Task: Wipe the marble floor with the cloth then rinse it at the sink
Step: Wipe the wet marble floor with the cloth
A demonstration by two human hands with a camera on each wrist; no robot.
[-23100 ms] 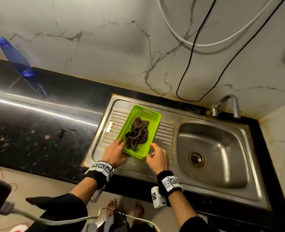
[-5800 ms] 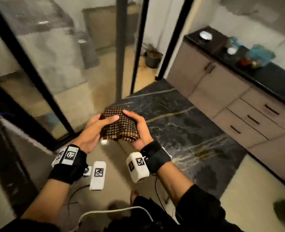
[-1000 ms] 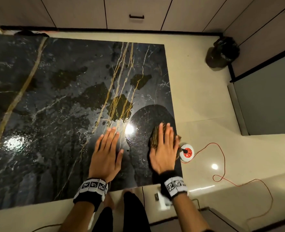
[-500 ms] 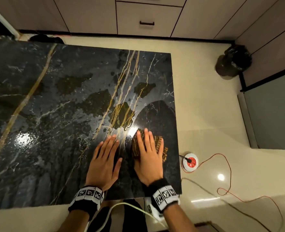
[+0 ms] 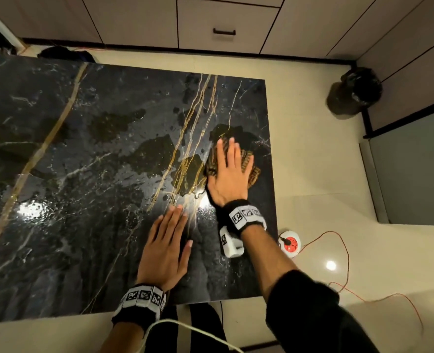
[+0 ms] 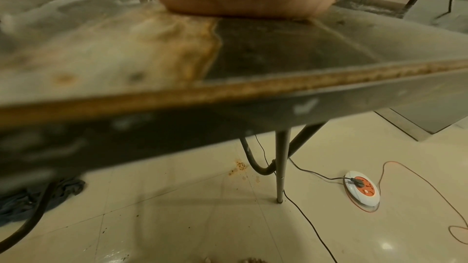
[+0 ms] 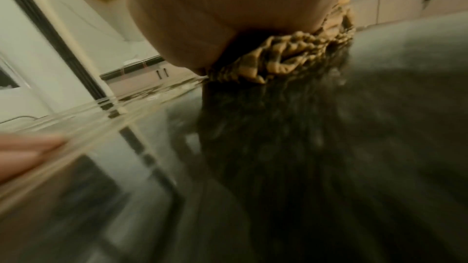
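Observation:
A black marble slab with gold veins lies wet in patches, raised on metal legs. The brown checked cloth is bunched near the slab's right edge. My right hand presses flat on it with straight fingers; the right wrist view shows the cloth squashed under the palm. Nearer the front edge, my left hand rests flat on the bare marble, fingers straight, holding nothing.
A white and red extension socket with an orange cord lies on the cream tiles right of the slab. A black bin stands at the far right. Beige drawers line the back. A dark rag lies by them.
My right hand has pushed the cloth away from me and to the right across the marble, past the left hand. The left hand stays planted flat on the slab.

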